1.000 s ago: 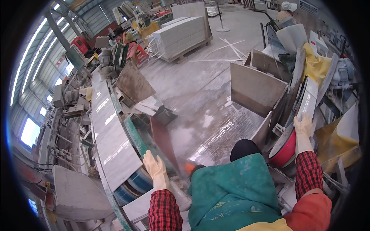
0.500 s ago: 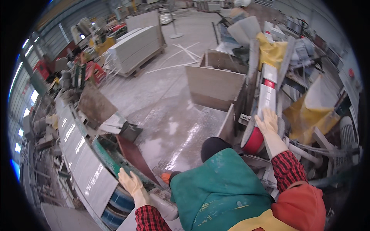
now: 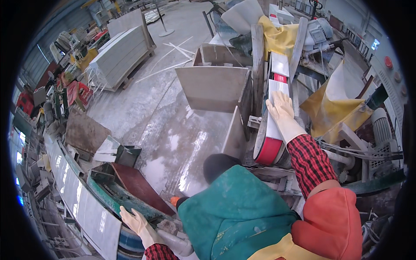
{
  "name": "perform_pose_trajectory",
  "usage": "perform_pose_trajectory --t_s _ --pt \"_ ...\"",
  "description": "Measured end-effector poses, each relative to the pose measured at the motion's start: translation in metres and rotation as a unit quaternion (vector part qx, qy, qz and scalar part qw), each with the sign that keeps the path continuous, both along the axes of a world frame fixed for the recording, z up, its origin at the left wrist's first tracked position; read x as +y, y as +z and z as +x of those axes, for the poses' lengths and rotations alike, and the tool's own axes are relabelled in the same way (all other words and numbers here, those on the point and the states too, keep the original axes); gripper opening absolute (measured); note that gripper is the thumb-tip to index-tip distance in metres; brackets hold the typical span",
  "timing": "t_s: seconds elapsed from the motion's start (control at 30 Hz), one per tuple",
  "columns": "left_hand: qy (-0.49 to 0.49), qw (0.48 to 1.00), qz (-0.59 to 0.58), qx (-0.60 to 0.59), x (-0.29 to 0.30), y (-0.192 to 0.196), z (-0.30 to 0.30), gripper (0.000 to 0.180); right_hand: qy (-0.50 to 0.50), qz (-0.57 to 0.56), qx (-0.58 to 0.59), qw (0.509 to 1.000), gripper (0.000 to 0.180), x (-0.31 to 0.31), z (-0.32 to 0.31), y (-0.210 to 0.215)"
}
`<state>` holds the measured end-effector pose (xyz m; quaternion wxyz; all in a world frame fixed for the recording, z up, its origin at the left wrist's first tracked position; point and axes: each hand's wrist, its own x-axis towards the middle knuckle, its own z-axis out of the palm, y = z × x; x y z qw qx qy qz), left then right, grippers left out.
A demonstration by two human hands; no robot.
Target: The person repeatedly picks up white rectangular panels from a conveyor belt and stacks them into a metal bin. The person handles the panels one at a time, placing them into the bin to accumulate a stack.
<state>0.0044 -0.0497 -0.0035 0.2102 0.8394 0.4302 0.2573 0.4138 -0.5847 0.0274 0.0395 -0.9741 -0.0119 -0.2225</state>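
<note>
My right hand (image 3: 281, 110), in a pale cream glove, lies on a white slab piece (image 3: 272, 125) with its fingers stretched forward. The slab rests on a narrow conveyor with a red belt (image 3: 268, 151), whose rounded end faces me. Ahead of it, past a red gap, a second white piece (image 3: 280, 65) lies on the same belt. My left hand (image 3: 136, 223), gloved alike, has its fingers apart and holds nothing. It is beside the long run of glossy grey-white slabs (image 3: 93, 219) at the left, near a blue roller (image 3: 130, 240); whether it touches anything is unclear.
A box of upright stone panels (image 3: 212, 86) stands left of the red belt. Stacked slabs (image 3: 117, 56) sit on a pallet at the far left. A yellow sheet (image 3: 325, 112) and cables (image 3: 355, 151) are on the right. Wet floor (image 3: 173, 147) lies between the two conveyors.
The view has swung to the right. My right hand has slid forward along the white slab, closer to the red gap. My left hand stays beside the left conveyor with fingers apart.
</note>
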Motion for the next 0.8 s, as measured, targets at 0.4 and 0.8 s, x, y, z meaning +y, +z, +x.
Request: perform_pose_trajectory --t_s 0.4,0.8 --pt "0.023 0.995 0.080 0.045 0.027 -0.032 -0.004 0.052 -0.018 -0.046 -0.074 0.996 0.048 -0.026 0.084 -0.014" --pt "0.025 0.987 0.160 0.014 0.028 -0.033 0.001 0.054 0.012 -0.035 -0.124 0.992 0.057 -0.034 0.034 -0.039"
